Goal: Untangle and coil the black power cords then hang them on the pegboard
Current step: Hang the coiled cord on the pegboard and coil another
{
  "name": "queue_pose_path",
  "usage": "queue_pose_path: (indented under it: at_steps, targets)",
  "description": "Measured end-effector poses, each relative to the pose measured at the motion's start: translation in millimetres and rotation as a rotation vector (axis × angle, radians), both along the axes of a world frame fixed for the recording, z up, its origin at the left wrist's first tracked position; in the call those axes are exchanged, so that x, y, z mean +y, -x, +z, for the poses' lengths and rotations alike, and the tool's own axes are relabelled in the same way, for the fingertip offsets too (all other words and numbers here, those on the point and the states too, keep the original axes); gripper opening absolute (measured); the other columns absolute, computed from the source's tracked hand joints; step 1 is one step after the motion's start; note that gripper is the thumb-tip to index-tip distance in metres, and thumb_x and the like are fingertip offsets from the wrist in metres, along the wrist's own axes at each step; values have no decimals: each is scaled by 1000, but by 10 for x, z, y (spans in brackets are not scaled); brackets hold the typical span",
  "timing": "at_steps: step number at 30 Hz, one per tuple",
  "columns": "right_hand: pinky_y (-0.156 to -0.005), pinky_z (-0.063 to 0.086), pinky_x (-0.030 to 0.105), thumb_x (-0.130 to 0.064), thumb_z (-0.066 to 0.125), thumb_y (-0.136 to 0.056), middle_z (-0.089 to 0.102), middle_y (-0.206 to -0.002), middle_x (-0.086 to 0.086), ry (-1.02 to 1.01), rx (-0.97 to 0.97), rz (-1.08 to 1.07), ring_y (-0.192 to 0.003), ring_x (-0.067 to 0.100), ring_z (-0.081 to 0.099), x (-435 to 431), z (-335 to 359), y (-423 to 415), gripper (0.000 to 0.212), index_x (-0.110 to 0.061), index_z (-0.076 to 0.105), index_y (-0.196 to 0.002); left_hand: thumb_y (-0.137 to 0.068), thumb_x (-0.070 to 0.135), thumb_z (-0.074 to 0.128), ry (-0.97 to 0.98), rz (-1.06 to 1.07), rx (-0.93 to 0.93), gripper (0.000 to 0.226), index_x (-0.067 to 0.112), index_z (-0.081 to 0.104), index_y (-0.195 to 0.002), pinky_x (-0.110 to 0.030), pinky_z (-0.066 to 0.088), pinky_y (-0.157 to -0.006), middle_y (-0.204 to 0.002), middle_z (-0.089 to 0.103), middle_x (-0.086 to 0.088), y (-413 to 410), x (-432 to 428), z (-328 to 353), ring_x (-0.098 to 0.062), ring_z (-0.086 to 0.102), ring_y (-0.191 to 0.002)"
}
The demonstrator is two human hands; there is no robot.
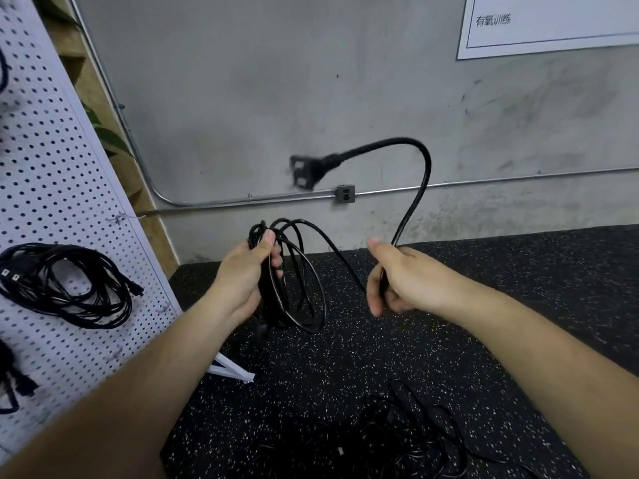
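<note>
Head view: shows L hand (pixel 247 271) just left of centre, fingers and thumb clamped round the top of a coil (pixel 269 299) of black power cord. Loops hang toward 6 o'clock, seemingly clear of the floor (pixel 501 305). Shows R hand (pixel 397 281) at 3 o'clock of the coil, closed round the free tail (pixel 428 174), w/ one span of cord strung btwn the two hands. Above R hand, tail arcs up to 12 o'clock, then over toward 9 o'clock, ending in the plug (pixel 302 171). Plug is blurred, prob. swinging, in front of a wall outlet (pixel 344 194).

Judged step: laying the last loop or two, so nearly done w/ this cord.

To do it well:
- Bring R hand across toward 9 o'clock and feed the span into L hand's grip, matching loop size to the rest.
- Roll the cord slightly btwn thumb and fingers w/ each loop to kill twist and avoid figure-eights.
- Avoid whipping the tail: heavy plug end, prob. stiff near the moulded neck, apt to flick.
- Save a short length at the plug end for wrapping round the bundle or tucking through, to hold loops together.

Then turn toward 9 o'clock for the pegboard (pixel 52 160), already carrying a hung coil (pixel 65 285) at approx 8 o'clock of frame. Can't make out free hooks from here, so check before lifting.

More work left after that: tangled pile (pixel 408 437) of black cord on the floor at 5 o'clock.
</note>
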State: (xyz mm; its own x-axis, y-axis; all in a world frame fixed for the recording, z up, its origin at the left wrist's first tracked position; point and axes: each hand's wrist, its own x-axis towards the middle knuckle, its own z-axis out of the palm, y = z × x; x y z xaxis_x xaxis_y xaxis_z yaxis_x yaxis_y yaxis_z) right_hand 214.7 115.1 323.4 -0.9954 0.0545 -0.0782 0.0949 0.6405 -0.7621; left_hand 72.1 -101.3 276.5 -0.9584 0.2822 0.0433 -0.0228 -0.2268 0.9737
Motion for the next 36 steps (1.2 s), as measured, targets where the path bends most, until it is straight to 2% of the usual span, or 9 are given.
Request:
queue_pose_path:
  at_steps: [10, 13, 15, 17, 21, 25, 30, 33, 36]
  targets:
    - [-98, 44, 37, -59, 7, -105, 59, -58, -6, -441, -31, 52, -80, 16, 63, -586, -165, 29, 91, -19, 70, -52, -86, 39, 75, -57, -176, -114, 39, 13, 54, -106, -31, 48, -75, -81, 58, -1, -309, 290, -74, -13, 54, -73]
    - [-98, 48, 40, -55, 18, -107, 67, -71, -1, -589, -59, 192, -93, 23, 68, -783, -237, -21, 71, -24, 80, -92, -92, 54, 60, -43, -186, -216, 41, 15, 57, -103, -33, 47, -70, -79, 57, -2, -398, 379, -50, -14, 53, -67]
    - [-97, 50, 46, -41, 34, -110, 61, -75, 3, -601, -73, 227, -100, 29, 67, -864, -283, -42, 39, -31, 62, -135, -96, 64, 49, -24, -244, -270, 53, 13, 58, -105, -34, 46, -69, -77, 57, -3, -443, 401, -43, -15, 53, -65]
    - [-100, 48, 45, -38, 33, -111, 65, -72, 3, -522, -176, 209, -100, 27, 66, -891, -280, -35, 40, -28, 51, -146, -99, 65, 43, -18, -293, -308, 60, 8, 60, -103, -35, 44, -70, -77, 58, -6, -447, 384, -54, -17, 53, -66]
    - [-67, 44, 30, -58, 9, -106, 42, -35, -5, -161, -446, 238, -48, 16, 40, -809, -246, 41, 79, -12, 74, -108, -99, 40, 45, 4, -344, -249, 32, 10, 56, -97, -34, 43, -68, -82, 55, -9, -446, 336, -43, -18, 52, -69]
    - [-52, 27, 30, -65, 11, -103, 32, -39, -2, 123, -497, 173, -41, 15, 25, -748, -268, 118, 81, -12, 66, -75, -92, 26, 42, 102, -361, -216, 29, 2, 57, -97, -38, 46, -77, -81, 58, -12, -454, 302, -39, -21, 57, -70]
    - [-81, 51, 31, -27, 23, -111, 61, -48, -5, -287, -317, 356, -57, 13, 52, -823, -333, 88, 49, -4, 56, -138, -100, 14, 60, 196, -273, -70, 11, 8, 60, -91, -32, 48, -66, -80, 61, -6, -471, 359, -91, -16, 56, -70]
    - [-64, 51, 25, -50, 35, -107, 69, -57, -4, -285, -305, 406, -53, 8, 56, -704, -152, 35, 48, -17, 70, -105, -102, 14, 58, 379, -258, 131, 18, 11, 62, -84, -27, 48, -66, -74, 62, -4, -465, 344, -69, -16, 56, -71]
    - [-77, 55, 27, -34, 55, -97, 74, -80, -10, -365, 82, 200, -73, 1, 66, -450, 97, 44, 11, -27, 64, -95, -99, 5, 58, 524, -302, 225, 11, 12, 65, -95, -32, 48, -72, -78, 67, -10, -446, 280, 19, -19, 59, -75]
